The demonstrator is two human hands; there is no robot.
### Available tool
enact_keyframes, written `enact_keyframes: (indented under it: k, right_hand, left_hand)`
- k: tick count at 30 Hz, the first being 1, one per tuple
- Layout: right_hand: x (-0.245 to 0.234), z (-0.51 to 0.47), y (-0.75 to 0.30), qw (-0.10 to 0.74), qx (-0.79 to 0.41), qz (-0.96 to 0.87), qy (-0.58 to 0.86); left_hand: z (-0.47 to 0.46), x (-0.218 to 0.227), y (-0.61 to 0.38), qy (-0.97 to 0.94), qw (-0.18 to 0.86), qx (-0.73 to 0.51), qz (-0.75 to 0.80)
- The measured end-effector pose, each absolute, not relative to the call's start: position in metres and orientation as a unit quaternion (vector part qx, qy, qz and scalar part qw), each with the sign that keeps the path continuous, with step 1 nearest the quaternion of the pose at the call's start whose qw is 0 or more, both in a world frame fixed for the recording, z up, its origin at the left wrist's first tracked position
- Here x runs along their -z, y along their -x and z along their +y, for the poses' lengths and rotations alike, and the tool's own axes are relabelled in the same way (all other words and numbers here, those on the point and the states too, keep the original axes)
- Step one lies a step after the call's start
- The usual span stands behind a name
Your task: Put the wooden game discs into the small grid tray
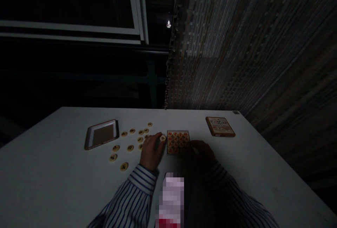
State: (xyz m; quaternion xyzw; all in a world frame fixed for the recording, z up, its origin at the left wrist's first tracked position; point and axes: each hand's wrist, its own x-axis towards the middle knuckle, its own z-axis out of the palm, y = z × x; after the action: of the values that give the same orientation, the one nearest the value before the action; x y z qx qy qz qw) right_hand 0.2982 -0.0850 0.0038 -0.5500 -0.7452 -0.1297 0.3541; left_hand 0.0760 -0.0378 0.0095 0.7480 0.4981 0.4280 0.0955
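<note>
My left hand [151, 152] pinches a round Chinese chess piece [162, 138] with a dark character between thumb and fingertips. That piece is just left of a shallow clear box [167, 143], which holds rows of pieces [179, 139] marked in red. At the box's right edge is my right hand [204, 152], in deep shadow, its fingers curled against the side. More loose dark-marked pieces [130, 148] lie scattered on the white table [65, 178] left of my left hand, some partly hidden behind it.
A shallow rimmed tray or lid [102, 135] lies at the left. On the right is a flat printed box [220, 126]. A blurred-out pinkish object [172, 200] is at the near edge. A string curtain [223, 45] hangs behind the table.
</note>
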Motion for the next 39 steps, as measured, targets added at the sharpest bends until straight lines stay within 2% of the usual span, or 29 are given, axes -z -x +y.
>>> enact_keyframes:
  k: [7, 18, 24, 33, 39]
  right_hand:
    - [-0.002, -0.082, -0.301, 0.359, 0.134, -0.752, 0.536]
    - [-0.008, -0.086, -0.297, 0.37, 0.142, -0.746, 0.535]
    - [-0.005, -0.086, -0.298, 0.369, 0.075, -0.744, 0.552]
    - [-0.004, -0.088, -0.295, 0.427, -0.022, -0.74, 0.52]
    - [-0.012, -0.091, -0.289, 0.391, -0.094, -0.734, 0.548]
  left_hand:
    - [-0.043, -0.014, -0.081, -0.726, 0.117, -0.458, 0.5]
    - [-0.053, -0.011, -0.089, -0.786, 0.018, -0.439, 0.435]
    - [-0.057, -0.013, -0.096, -0.81, 0.047, -0.397, 0.429]
    - [-0.061, -0.011, -0.104, -0.821, 0.067, -0.385, 0.417]
    - [-0.065, -0.014, -0.11, -0.824, 0.066, -0.391, 0.404]
